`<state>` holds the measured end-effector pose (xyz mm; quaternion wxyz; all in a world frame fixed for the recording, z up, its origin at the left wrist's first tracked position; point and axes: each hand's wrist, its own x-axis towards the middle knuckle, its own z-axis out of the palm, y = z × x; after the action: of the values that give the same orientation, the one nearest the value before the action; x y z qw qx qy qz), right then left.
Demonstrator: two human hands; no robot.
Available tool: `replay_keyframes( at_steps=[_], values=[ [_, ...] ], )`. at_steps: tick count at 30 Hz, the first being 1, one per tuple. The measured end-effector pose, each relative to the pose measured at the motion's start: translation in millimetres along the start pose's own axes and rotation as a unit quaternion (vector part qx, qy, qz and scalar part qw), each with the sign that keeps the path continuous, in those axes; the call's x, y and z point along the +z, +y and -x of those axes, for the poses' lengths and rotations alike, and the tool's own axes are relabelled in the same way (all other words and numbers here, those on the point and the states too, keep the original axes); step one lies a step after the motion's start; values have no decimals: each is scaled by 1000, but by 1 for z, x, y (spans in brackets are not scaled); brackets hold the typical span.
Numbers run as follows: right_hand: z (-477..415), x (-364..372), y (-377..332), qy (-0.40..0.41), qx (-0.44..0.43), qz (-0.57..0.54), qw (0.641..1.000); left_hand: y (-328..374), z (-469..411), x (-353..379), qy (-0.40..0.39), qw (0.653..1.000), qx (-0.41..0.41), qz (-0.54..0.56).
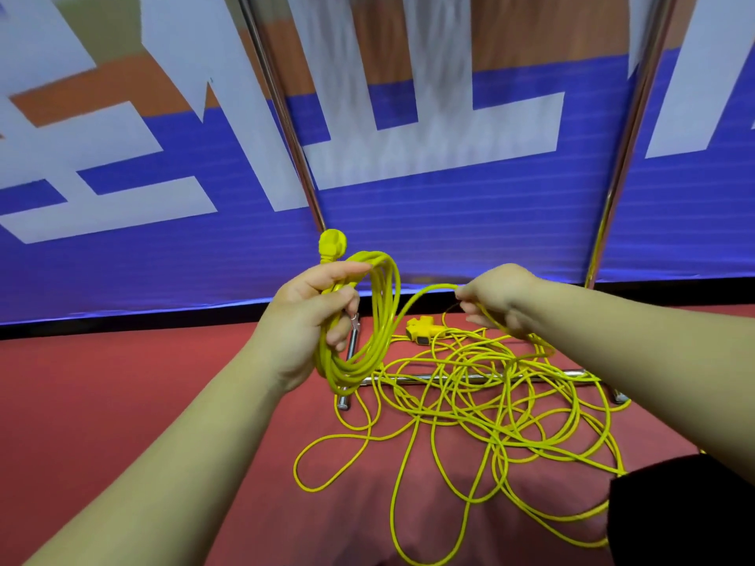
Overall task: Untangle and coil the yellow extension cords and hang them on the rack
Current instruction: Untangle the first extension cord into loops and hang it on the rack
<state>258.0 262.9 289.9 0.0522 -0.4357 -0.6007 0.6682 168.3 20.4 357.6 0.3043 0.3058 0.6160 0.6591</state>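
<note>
My left hand [312,316] grips a coil of yellow extension cord [378,320] made of several loops, with the yellow plug [331,243] sticking up above my fingers. A strand runs from the coil to my right hand [496,298], which pinches it. Below, the loose yellow cord [482,406] lies in a tangled heap on the red floor. A yellow socket block [421,330] lies at the far edge of the heap. The metal rack [286,116] stands behind, its two chrome uprights rising on either side and its base bar [449,377] lying under the tangle.
A blue, white and orange banner [449,222] hangs as a wall right behind the rack. Red floor [122,381] spreads to the left. A dark piece of clothing [686,512] fills the lower right corner.
</note>
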Motion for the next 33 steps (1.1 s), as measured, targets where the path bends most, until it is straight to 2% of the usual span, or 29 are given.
replay_keyframes(
  at_steps=[3, 15, 18, 23, 27, 33],
  values=[
    [11, 5, -19, -69, 22, -108, 991, -3, 1, 5, -15, 1000, 4, -25],
    [40, -3, -45, -140, -35, -25, 989, -9, -6, 20, -11, 996, 4, -87],
    [48, -3, -48, -134, -73, 9, 988, -11, -8, 26, -9, 995, -2, -96],
    [60, 5, -54, -147, -59, -83, 984, -18, -11, 39, -1, 992, -5, -127],
    [59, 11, -55, -135, -48, -163, 976, -19, -14, 52, 6, 997, -21, -75],
    [54, 13, -52, -139, -46, -193, 970, -13, -17, 51, 26, 998, -47, 31]
  ],
)
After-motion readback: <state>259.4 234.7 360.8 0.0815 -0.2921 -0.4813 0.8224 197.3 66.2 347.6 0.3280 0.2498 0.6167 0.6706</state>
